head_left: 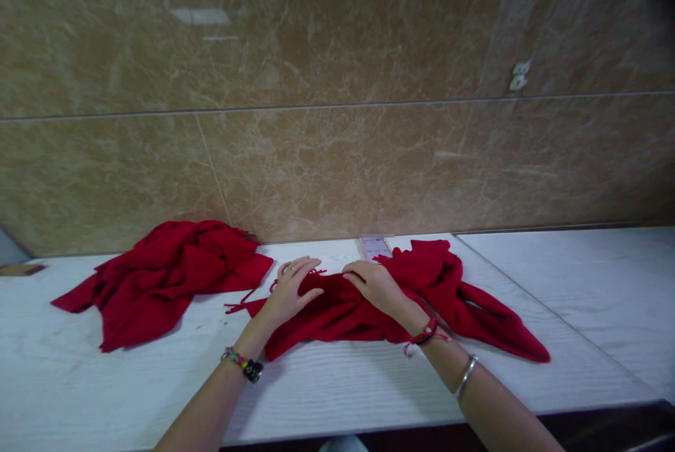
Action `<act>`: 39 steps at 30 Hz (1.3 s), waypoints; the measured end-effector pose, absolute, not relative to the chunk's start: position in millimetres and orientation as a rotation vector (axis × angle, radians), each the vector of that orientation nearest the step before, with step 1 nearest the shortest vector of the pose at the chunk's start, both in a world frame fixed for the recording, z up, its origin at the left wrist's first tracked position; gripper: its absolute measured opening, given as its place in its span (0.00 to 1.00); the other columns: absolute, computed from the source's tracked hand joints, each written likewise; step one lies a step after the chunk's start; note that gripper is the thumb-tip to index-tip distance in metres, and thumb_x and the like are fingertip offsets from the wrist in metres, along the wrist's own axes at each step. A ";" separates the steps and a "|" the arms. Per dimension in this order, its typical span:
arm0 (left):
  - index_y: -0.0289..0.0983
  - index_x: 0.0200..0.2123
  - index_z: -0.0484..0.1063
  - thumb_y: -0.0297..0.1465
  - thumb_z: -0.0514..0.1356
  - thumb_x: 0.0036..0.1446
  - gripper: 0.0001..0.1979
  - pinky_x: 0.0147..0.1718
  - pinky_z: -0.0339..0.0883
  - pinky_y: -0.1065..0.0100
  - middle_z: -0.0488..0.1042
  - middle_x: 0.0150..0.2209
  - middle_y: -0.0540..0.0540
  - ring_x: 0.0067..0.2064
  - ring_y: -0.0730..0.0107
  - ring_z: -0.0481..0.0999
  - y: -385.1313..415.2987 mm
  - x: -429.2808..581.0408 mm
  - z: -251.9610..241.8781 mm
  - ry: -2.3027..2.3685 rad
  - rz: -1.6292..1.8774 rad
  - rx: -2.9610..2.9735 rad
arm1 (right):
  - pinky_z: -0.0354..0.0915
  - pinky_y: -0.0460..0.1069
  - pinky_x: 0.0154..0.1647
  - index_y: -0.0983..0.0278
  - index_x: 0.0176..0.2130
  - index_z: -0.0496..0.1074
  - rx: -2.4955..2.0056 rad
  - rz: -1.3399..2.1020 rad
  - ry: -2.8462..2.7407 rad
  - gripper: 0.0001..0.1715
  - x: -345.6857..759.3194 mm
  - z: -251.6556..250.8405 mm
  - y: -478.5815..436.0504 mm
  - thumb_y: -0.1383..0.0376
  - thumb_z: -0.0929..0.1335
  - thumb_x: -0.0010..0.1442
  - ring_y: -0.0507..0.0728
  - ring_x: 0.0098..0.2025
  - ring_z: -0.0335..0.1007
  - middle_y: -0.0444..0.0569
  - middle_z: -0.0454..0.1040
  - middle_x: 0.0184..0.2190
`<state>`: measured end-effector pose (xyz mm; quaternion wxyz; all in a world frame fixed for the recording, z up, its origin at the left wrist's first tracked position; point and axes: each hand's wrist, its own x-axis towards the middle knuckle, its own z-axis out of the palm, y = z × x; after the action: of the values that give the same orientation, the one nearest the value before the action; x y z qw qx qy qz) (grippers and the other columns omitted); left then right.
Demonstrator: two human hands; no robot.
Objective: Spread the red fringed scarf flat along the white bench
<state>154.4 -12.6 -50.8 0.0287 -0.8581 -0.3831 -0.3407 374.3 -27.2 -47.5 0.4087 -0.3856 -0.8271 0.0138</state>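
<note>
A crumpled red scarf (337, 318) with fringed ends lies across the white table in front of me. My left hand (290, 294) rests at its left part, fingers stretched out and thumb apart, near the fringe. At the scarf's far edge, the curled fingers of my right hand (372, 283) close on the cloth; the fingertips are partly hidden. More bunched red cloth (432, 276) spreads to the right, under and beyond my right wrist, and I cannot tell whether it is one piece with the scarf.
A second heap of red fringed cloth (174, 269) lies on the left. Behind the scarf, a flat pale card or phone-like thing (375, 247) sits by the marbled wall (337, 171). A small brown block (21, 270) is at the far left. The table's (327, 410) front edge runs below my forearms.
</note>
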 end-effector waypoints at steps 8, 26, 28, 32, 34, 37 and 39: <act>0.38 0.34 0.69 0.25 0.50 0.52 0.09 0.40 0.63 0.64 0.73 0.33 0.47 0.38 0.66 0.70 -7.0 143.8 -44.0 -1.318 -1.303 -2.561 | 0.64 0.48 0.38 0.65 0.35 0.72 -1.059 0.057 -2.219 0.07 380.5 -42.9 -27.0 0.67 0.65 0.56 0.55 0.36 0.70 0.51 0.75 0.33; 0.41 0.51 0.61 0.34 0.59 0.51 0.23 0.50 0.56 0.58 0.65 0.50 0.43 0.52 0.62 0.62 -25.7 176.0 -54.9 -1.187 -1.224 -2.823 | 0.64 0.46 0.34 0.64 0.33 0.72 -0.899 0.082 -2.164 0.06 370.2 -39.1 -38.0 0.68 0.64 0.56 0.52 0.32 0.69 0.48 0.74 0.29; 0.41 0.46 0.66 0.33 0.58 0.52 0.16 0.48 0.57 0.58 0.70 0.44 0.44 0.48 0.62 0.65 -26.3 176.4 -54.5 -1.190 -1.194 -2.867 | 0.64 0.46 0.34 0.64 0.33 0.72 -0.882 0.085 -2.170 0.06 370.6 -39.0 -38.1 0.68 0.64 0.56 0.52 0.32 0.69 0.49 0.74 0.29; 0.38 0.32 0.70 0.29 0.54 0.55 0.05 0.41 0.61 0.62 0.71 0.33 0.47 0.38 0.66 0.69 -26.6 174.9 -49.8 -1.223 -1.338 -2.782 | 0.64 0.47 0.35 0.64 0.32 0.72 -0.922 0.108 -2.213 0.06 374.5 -39.2 -35.5 0.67 0.65 0.56 0.53 0.33 0.69 0.49 0.74 0.30; 0.37 0.31 0.68 0.28 0.53 0.54 0.05 0.38 0.62 0.65 0.70 0.31 0.48 0.36 0.67 0.68 -24.0 169.9 -46.0 -1.273 -1.496 -2.657 | 0.64 0.48 0.36 0.64 0.32 0.72 -0.956 0.119 -2.235 0.06 377.9 -39.0 -32.9 0.67 0.65 0.55 0.54 0.33 0.70 0.49 0.75 0.30; 0.37 0.30 0.67 0.25 0.53 0.52 0.04 0.35 0.62 0.67 0.67 0.29 0.49 0.34 0.68 0.67 -17.2 158.3 -42.0 -1.365 -1.587 -2.466 | 0.64 0.48 0.36 0.65 0.33 0.73 -0.998 0.132 -2.248 0.05 382.0 -38.7 -29.4 0.68 0.66 0.54 0.54 0.33 0.70 0.50 0.75 0.30; 0.37 0.28 0.67 0.23 0.52 0.49 0.06 0.35 0.62 0.67 0.66 0.28 0.49 0.33 0.68 0.67 -14.2 152.6 -41.8 -1.407 -1.560 -2.368 | 0.64 0.48 0.36 0.65 0.33 0.72 -1.007 0.128 -2.240 0.05 382.3 -39.1 -28.4 0.69 0.66 0.54 0.54 0.34 0.70 0.50 0.75 0.31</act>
<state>152.6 -14.2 -41.8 -0.0118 -0.7480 -0.4444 -0.4928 382.3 -28.4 -39.1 0.3347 -0.3860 -0.8582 0.0491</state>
